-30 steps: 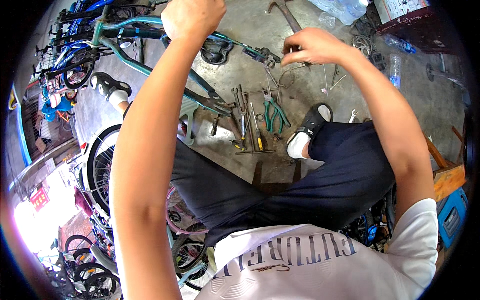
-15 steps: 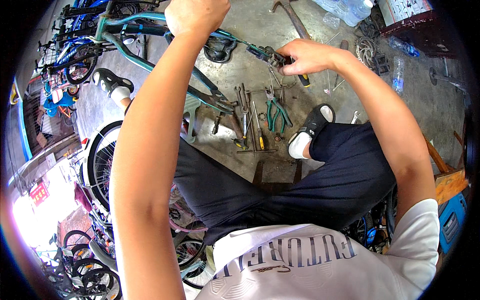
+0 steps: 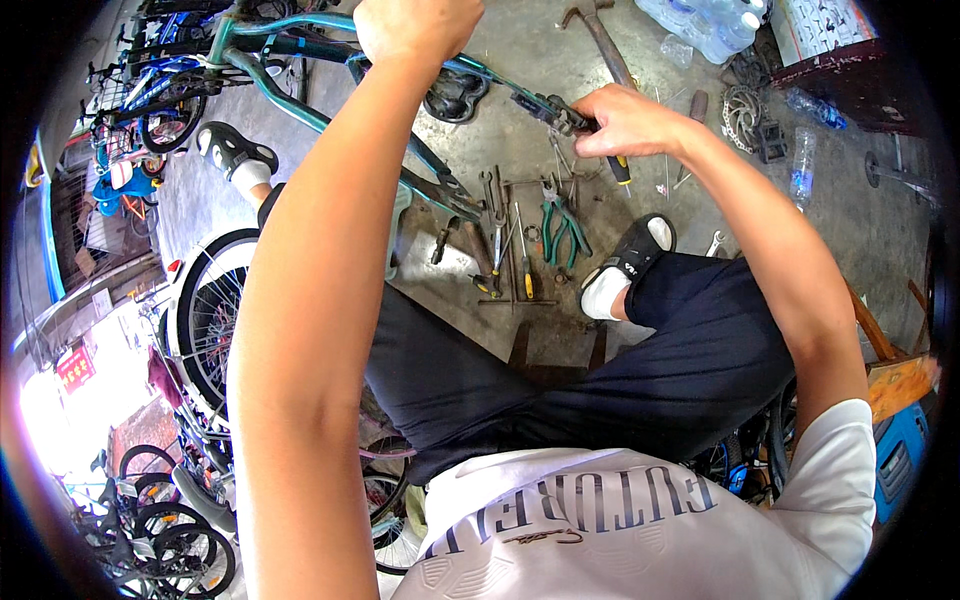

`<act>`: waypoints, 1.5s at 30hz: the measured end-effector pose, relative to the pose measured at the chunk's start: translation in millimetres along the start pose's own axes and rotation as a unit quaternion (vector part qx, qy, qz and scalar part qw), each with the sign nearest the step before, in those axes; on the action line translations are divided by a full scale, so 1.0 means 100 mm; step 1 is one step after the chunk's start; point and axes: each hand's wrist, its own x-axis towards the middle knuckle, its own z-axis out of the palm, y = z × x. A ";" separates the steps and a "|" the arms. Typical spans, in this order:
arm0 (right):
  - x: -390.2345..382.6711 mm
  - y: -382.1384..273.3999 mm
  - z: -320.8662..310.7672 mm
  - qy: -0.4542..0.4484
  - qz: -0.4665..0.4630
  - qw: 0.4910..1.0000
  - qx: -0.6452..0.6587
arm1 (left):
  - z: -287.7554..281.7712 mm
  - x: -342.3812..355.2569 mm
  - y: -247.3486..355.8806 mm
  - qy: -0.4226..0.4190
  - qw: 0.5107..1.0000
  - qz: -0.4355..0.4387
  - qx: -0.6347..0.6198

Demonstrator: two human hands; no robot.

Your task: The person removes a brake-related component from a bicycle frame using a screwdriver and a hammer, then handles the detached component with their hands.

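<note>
A green bicycle frame with dark tubes stretches across the upper left, partly behind my left forearm. My left hand is over the frame at the top edge. Its fingers are hidden, so what it holds does not show. My right hand is closed around a dark metal part at the end of a thin green tube. A black and yellow tool handle shows just below that hand; whether the hand touches it I cannot tell.
Green-handled pliers, a yellow screwdriver and wrenches lie on the concrete between my feet. A hammer, a brake disc and plastic bottles lie beyond. A white-rimmed wheel and several bikes stand at left.
The whole scene has shifted slightly right and down in the picture. Both hands keep nearly the same pose on the frame, the right one still closed on the dark part.
</note>
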 end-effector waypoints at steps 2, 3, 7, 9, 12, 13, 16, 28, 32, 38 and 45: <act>0.01 -0.01 -0.01 -0.003 -0.001 1.000 -0.014 | 0.02 0.00 -0.01 0.001 1.000 0.001 0.002; 0.01 0.00 -0.03 -0.002 -0.007 1.000 -0.022 | 0.01 0.00 0.00 0.000 1.000 -0.002 -0.001; -0.04 0.01 -0.10 -0.021 -0.028 0.998 -0.052 | -0.02 -0.02 0.01 0.001 1.000 0.001 -0.005; -0.06 -0.01 -0.17 -0.041 -0.035 0.998 -0.043 | -0.03 -0.01 -0.02 0.007 1.000 0.005 -0.007; -0.06 -0.04 -0.28 -0.068 -0.041 0.996 -0.032 | 0.00 -0.01 0.02 -0.015 1.000 -0.005 0.015; -0.05 -0.04 -0.31 -0.076 -0.042 0.995 -0.052 | 0.00 -0.01 0.05 -0.015 1.000 0.000 0.012; -0.01 -0.05 -0.34 -0.079 -0.038 0.988 -0.124 | 0.02 -0.02 0.07 -0.014 1.000 0.009 0.010; 0.18 -0.11 -0.46 -0.002 -0.075 0.960 -0.270 | -0.05 -0.02 -0.09 -0.069 0.996 -0.017 -0.046; 0.06 -0.25 -0.41 0.062 -0.099 0.953 -0.280 | 0.04 -0.04 -0.15 -0.029 0.995 0.040 -0.091; 0.17 -0.45 -0.49 -0.051 -0.064 0.953 -0.292 | 0.06 -0.12 -0.17 0.013 0.984 0.056 -0.168; 0.24 -0.18 -0.37 0.081 -0.183 0.883 -0.424 | 0.10 -0.11 -0.20 0.041 0.979 0.054 -0.195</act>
